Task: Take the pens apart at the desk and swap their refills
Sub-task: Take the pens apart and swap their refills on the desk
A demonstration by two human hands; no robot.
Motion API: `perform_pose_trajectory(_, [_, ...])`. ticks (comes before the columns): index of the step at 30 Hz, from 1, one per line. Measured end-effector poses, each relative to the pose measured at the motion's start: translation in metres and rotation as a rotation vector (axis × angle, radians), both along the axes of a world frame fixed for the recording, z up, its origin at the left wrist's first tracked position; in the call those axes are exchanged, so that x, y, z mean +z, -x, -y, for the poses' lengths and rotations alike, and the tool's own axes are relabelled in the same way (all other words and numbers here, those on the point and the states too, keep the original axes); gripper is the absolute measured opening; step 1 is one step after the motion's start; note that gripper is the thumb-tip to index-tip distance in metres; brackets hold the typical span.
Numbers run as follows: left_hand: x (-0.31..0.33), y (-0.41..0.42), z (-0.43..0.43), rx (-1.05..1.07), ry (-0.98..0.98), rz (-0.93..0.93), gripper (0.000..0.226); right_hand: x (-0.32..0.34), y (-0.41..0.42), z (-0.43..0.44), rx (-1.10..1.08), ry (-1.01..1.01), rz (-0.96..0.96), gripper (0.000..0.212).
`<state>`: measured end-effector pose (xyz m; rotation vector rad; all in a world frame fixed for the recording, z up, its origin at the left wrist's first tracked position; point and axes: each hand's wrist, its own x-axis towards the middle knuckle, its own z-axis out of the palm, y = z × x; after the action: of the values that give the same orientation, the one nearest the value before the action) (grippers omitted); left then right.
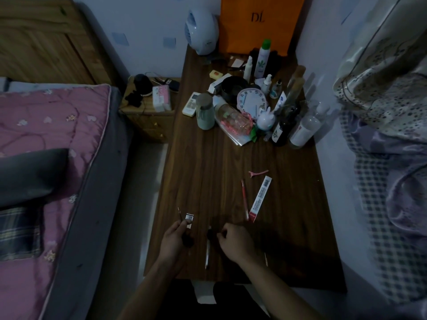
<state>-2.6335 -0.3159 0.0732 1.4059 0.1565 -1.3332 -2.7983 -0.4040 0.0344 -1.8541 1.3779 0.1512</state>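
My left hand [172, 239] pinches a thin refill [179, 213] whose tip points up and away, at the desk's near left edge. A small dark piece sits by its fingers. My right hand [233, 241] is curled on a small dark pen part [210, 234] near the front middle. A dark pen barrel [207, 255] lies on the wooden desk [208, 169] between my hands. A red pen [244, 198] lies farther right, beside a white and red refill packet [261, 196]. Another thin piece [265, 259] lies right of my right wrist.
A small white label [189, 219] lies by my left fingers. A pink hair clip [257, 173] lies past the red pen. Bottles, a clock, a remote and an orange bag crowd the desk's far half. A bed stands left, hanging fabric right.
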Motion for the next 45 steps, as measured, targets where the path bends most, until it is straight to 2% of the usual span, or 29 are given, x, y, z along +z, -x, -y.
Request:
perform_pose_trajectory(5, [-0.004,-0.008,0.006,0.137,0.026,-0.081,0.023,-0.005,-0.029,-0.013,0.009,0.071,-0.123,0.031])
perform_pose_trajectory(12, [0.007,-0.020,0.012,0.108,0.104,-0.127,0.020,-0.006,-0.039,-0.014,0.017,0.042,-0.156,0.027])
perform_pose_trajectory(15, [0.017,-0.023,0.017,0.116,0.144,-0.124,0.020,0.005,-0.034,-0.012,0.024,-0.062,-0.022,0.025])
perform_pose_trajectory(18, [0.031,-0.023,0.027,0.142,0.207,-0.157,0.021,0.031,-0.027,-0.015,-0.104,-0.234,0.274,0.021])
perform_pose_trajectory(21, [0.050,-0.020,0.041,0.170,0.293,-0.203,0.022,0.058,-0.021,-0.024,-0.220,-0.225,0.554,0.023])
perform_pose_trajectory(24, [0.075,-0.015,0.051,0.166,0.385,-0.234,0.024,0.083,-0.017,-0.030,-0.196,-0.217,0.670,0.031])
perform_pose_trajectory(32, [0.126,0.004,0.057,0.127,0.564,-0.259,0.027,0.132,-0.009,-0.028,-0.102,-0.056,0.785,0.033])
perform_pose_trajectory(37, [0.144,0.013,0.053,0.073,0.575,-0.180,0.028,0.158,-0.003,-0.026,-0.055,0.027,0.778,0.023])
perform_pose_trajectory(45, [0.156,0.018,0.048,0.061,0.598,-0.127,0.028,0.178,-0.001,-0.028,0.001,0.062,0.776,0.031])
